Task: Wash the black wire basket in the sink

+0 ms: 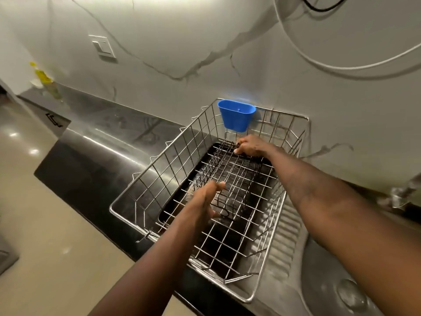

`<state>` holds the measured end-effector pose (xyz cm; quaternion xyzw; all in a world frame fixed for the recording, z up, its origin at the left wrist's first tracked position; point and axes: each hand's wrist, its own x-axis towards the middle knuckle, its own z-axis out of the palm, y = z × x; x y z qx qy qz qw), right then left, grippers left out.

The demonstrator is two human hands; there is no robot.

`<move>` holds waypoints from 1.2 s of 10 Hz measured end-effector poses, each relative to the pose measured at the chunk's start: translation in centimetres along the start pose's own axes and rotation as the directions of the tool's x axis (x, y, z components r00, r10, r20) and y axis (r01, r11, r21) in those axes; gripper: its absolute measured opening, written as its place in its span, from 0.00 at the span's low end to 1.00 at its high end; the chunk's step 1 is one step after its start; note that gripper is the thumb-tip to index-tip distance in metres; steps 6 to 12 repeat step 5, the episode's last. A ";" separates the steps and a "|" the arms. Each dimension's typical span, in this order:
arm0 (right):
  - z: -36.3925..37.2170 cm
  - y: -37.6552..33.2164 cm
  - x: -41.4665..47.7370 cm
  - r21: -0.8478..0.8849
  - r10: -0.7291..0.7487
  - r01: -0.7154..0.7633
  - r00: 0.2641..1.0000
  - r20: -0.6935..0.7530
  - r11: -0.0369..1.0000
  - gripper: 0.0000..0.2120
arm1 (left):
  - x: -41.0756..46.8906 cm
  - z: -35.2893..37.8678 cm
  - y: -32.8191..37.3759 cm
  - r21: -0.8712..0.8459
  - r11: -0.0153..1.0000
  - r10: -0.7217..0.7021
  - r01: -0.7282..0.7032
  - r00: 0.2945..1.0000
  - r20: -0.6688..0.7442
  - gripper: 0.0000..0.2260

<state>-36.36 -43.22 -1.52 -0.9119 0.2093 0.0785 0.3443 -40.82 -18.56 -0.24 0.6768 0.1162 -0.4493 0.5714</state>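
Blue cup (pixel 236 116) hooked on silver rack (pixel 173 161) far rim

Left arm: bare, stretched forward.
Left hand (pixel 204 199): thumb raised, fingers spread and loosely bent.
Right arm: bare, reaching forward past the left hand.
Right hand (pixel 250 145): knuckles up, fingers curled round the black wire basket (pixel 230 165) rim.
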 end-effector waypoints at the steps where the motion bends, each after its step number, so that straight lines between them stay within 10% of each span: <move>1: -0.1 0.0 0.1 0.024 0.017 -0.017 1.000 -0.001 1.000 0.18 | 0.5 -0.1 -0.2 -0.012 0.999 -0.031 0.031 0.999 0.026 0.29; 4: 0.0 -0.6 -2.7 -0.044 0.020 -0.027 0.986 -0.165 0.999 0.25 | 0.9 -0.2 0.0 0.068 0.998 0.002 0.008 0.991 -0.134 0.34; 5: -0.5 -1.4 -4.2 -0.032 -0.004 -0.005 0.967 -0.256 0.999 0.29 | 1.0 -0.1 0.7 0.175 0.984 0.087 -0.031 0.943 -0.321 0.53; 12: -0.5 -1.4 -4.2 -0.032 -0.004 -0.005 0.967 -0.256 0.999 0.29 | 1.0 -0.1 0.7 0.175 0.984 0.087 -0.031 0.943 -0.321 0.53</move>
